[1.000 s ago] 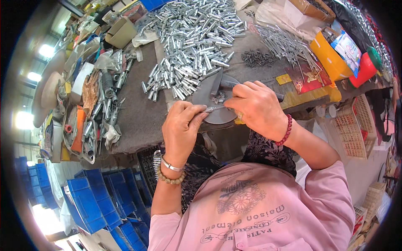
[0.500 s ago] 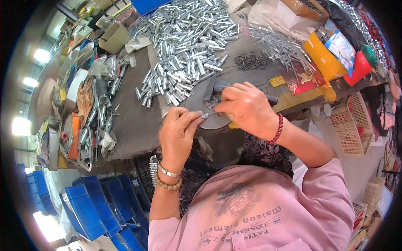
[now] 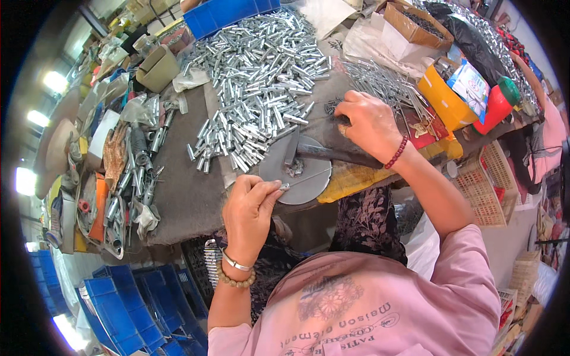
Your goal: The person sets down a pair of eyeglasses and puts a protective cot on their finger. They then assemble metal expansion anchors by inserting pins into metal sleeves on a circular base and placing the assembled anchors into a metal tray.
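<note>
Close to the table's front edge, my left hand (image 3: pixel 250 204) pinches the small silvery end of a thin metal rod (image 3: pixel 312 176), which reaches across a round grey metal plate (image 3: pixel 312 188). A hammer (image 3: pixel 344 155) lies over the plate, its head near the plate's middle and its handle toward the right. My right hand (image 3: pixel 369 126) is at a small heap of short dark pins (image 3: pixel 330 107), fingers curled together. Whatever is between those fingertips is hidden. Beyond the plate spreads a large pile of shiny metal tubes (image 3: pixel 255 77).
Long thin metal rods (image 3: pixel 386 83) lie behind my right hand, near a yellow box (image 3: pixel 442 92) and a red bottle (image 3: pixel 499 104). Tools (image 3: pixel 139 154) crowd the table's left side. A blue bin (image 3: pixel 228 15) stands at the back. Another person's arm (image 3: pixel 531 77) shows at far right.
My right hand has left the rod's far side and moved right and away from me to the dark pins. The left hand keeps the rod. The hammer and plate are now more exposed.
</note>
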A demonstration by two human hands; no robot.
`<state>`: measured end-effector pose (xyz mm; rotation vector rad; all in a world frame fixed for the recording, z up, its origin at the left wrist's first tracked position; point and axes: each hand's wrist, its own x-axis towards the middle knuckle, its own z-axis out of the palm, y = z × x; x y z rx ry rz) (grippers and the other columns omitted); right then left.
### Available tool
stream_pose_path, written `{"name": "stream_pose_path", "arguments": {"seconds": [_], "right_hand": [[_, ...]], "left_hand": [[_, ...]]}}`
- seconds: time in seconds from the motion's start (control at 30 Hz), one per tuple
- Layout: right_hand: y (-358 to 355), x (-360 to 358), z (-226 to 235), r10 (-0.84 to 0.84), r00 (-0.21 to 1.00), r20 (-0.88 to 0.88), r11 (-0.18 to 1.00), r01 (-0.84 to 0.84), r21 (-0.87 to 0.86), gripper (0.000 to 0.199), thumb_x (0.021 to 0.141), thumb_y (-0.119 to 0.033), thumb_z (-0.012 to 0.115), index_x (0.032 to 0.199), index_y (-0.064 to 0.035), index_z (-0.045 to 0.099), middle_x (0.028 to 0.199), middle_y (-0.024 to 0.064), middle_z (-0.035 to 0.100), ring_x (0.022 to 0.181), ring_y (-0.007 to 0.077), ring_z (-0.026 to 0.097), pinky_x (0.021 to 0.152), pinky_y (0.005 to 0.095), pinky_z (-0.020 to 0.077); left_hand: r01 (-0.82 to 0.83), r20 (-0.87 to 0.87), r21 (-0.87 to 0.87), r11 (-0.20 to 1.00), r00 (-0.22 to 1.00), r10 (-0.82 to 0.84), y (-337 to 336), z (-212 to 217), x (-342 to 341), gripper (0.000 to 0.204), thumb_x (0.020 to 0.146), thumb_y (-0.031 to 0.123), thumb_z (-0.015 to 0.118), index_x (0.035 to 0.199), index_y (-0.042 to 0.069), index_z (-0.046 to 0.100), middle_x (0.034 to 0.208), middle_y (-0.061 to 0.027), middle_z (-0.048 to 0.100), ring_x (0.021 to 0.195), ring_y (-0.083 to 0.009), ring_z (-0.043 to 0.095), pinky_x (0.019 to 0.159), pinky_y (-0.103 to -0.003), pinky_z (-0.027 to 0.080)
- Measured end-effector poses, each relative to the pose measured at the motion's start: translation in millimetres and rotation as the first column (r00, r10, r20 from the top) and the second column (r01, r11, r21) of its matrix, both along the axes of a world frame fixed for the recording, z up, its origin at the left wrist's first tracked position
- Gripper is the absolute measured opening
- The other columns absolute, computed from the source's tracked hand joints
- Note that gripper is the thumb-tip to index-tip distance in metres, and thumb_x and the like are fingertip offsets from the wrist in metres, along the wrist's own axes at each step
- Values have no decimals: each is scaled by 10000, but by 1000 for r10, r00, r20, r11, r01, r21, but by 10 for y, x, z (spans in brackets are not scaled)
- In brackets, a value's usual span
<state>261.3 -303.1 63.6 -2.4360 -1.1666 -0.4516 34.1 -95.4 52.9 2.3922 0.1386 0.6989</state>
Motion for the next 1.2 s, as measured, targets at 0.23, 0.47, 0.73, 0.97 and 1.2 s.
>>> {"name": "stream_pose_path", "arguments": {"seconds": [0.23, 0.47, 0.73, 0.97, 1.2], "right_hand": [[99, 52, -35, -52, 998, -38, 994, 48, -98, 149, 818, -158, 801, 929, -72, 749, 1017, 109, 683, 1057, 326, 695, 922, 454, 563], [50, 62, -94, -94, 988, -122, 994, 87, -63, 209, 837, -140, 781, 1028, -76, 727, 1095, 109, 678, 1098, 329, 680, 945, 446, 550], [53, -191, -2, 123, 987, -102, 985, -109, 136, 234, 850, 26, 657, 1061, -75, 678, 1057, 135, 640, 1063, 375, 660, 915, 467, 539], [-39, -174, 121, 81, 984, -158, 971, -42, 237, 265, 841, 68, 654, 1057, -79, 699, 1025, 134, 647, 996, 361, 674, 870, 447, 550], [-139, -34, 17, -32, 986, -162, 998, 42, 56, 266, 823, -1, 748, 1077, -81, 739, 1005, 95, 664, 950, 320, 687, 830, 391, 551]], "left_hand": [[-7, -6, -11, 1000, 1000, 7, -10, -31, -19, 133, 882, 117, 830, 1007, 96, 789, 922, -65, 646, 797, -263, 656, 678, -375, 511], [-19, -30, 43, 999, 999, 20, -6, -25, -8, 146, 896, 75, 805, 1041, 66, 790, 962, -81, 649, 809, -251, 663, 715, -353, 521], [-43, -28, 4, 999, 999, 43, -14, -58, -18, 139, 901, 77, 798, 1040, 69, 788, 956, -81, 640, 806, -253, 659, 711, -352, 517], [-42, -17, -17, 999, 999, 42, -29, -48, -36, 160, 874, 42, 819, 1031, 59, 790, 939, -79, 629, 797, -235, 645, 701, -340, 507], [-32, 19, -46, 998, 999, 33, -31, -101, 4, 168, 865, 15, 826, 1027, 44, 792, 928, -75, 617, 786, -218, 628, 692, -324, 496]]}}
